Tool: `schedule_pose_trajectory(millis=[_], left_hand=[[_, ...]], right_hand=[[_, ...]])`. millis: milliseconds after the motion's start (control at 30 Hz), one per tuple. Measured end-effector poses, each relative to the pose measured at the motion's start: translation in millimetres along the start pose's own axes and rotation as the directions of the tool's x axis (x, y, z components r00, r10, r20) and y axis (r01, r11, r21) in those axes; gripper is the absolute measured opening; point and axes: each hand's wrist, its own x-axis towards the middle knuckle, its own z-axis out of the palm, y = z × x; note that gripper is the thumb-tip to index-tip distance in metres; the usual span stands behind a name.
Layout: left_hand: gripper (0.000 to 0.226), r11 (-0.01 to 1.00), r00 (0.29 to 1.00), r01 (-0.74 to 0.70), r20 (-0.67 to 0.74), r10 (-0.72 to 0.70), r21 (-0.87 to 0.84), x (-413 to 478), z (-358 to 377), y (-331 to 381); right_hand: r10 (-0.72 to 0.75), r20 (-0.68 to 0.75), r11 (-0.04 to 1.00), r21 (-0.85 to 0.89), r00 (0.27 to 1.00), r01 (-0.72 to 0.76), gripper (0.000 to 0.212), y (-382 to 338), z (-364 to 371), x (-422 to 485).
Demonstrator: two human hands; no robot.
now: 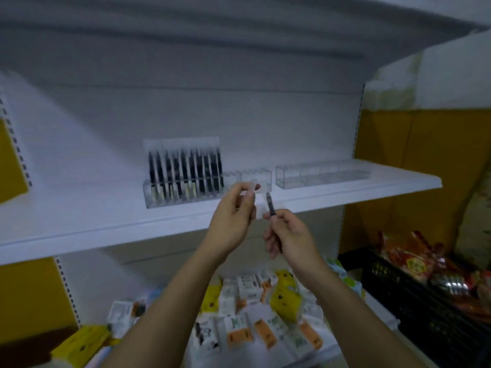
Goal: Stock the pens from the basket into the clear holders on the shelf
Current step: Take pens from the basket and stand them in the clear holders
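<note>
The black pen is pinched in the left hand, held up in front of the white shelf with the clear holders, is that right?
Not quite. The head view shows the black pen pinched in the right hand, not the left. The left hand holds a small clear piece instead. The rest stands: it is held up in front of the white shelf with the clear holders.

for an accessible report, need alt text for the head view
Two hands meet before a white shelf: the right hand grips a dark pen, the left hand holds a small clear piece. Behind, a clear holder carries black pens; an empty holder sits farther right.
</note>
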Motion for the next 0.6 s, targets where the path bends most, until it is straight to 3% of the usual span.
schedule_pose_trajectory(millis=[167,400,533,600], left_hand=[[0.02,0.995,0.995,-0.097,-0.033,0.098,0.03,37.3,-26.7,36.1],[0.013,0.97,0.988,-0.084,-0.108,0.11,0.228,92.6,-55.5,54.7],[0.025,0.914,0.975,-0.155,-0.091,0.203,0.374,119.6,-66.8,55.0],[0.032,0.912,0.965,-0.204,-0.081,0.248,0.356,131.4,-70.2,56.8]], right_hand=[[-0.201,-0.024,0.938,-0.293,0.979,0.186,0.018,-33.1,4.4,35.7],[-0.271,0.036,0.93,-0.248,0.962,0.272,0.007,-62.1,12.0,89.0],[-0.283,0.07,0.902,-0.321,0.957,0.29,0.019,-72.2,24.4,121.5],[-0.293,0.084,0.892,-0.333,0.952,0.304,0.041,-78.5,29.8,134.8]])
